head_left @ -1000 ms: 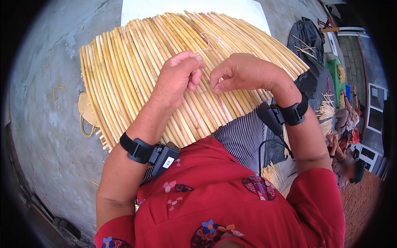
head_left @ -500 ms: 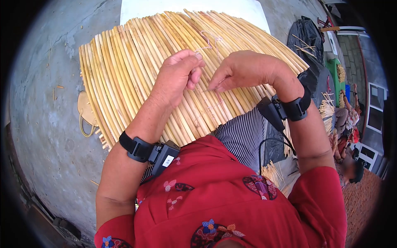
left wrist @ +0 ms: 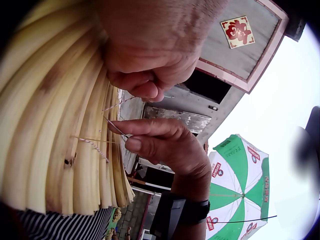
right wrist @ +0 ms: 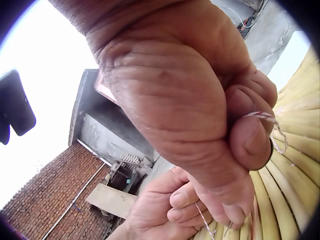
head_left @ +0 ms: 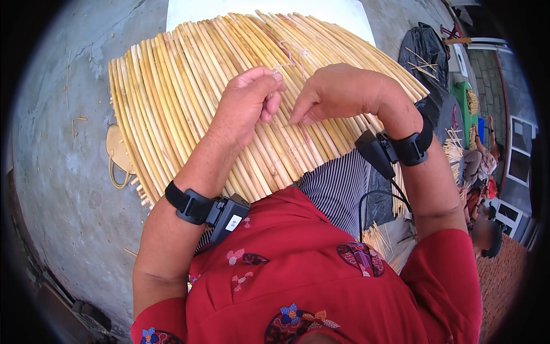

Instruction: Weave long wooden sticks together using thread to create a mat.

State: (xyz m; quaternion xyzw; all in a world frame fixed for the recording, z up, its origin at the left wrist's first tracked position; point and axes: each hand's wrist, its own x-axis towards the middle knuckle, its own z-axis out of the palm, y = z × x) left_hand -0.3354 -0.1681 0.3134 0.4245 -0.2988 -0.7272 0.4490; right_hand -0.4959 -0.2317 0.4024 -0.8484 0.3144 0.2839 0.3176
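Observation:
Pale stalks lie side by side in a mat across the lap. The left hand pinches red-and-white twine above its middle. Close beside it, the right hand bends down at the wrist, thumb and forefinger together. In the left wrist view this right hand pinches a thin metal needle slanting to the stalks, below the left hand. The right wrist view shows twine at the fingers of the near right hand, the left hand below it.
A white board lies under the mat's far edge. A round tan object is on the floor at left. Black plastic, loose stalks and a green stool are at right, with people beyond.
The right hand has lifted a little, and its thumb and fingertips have come closer together. The left hand has stayed almost in place. A person at the far right has shifted.

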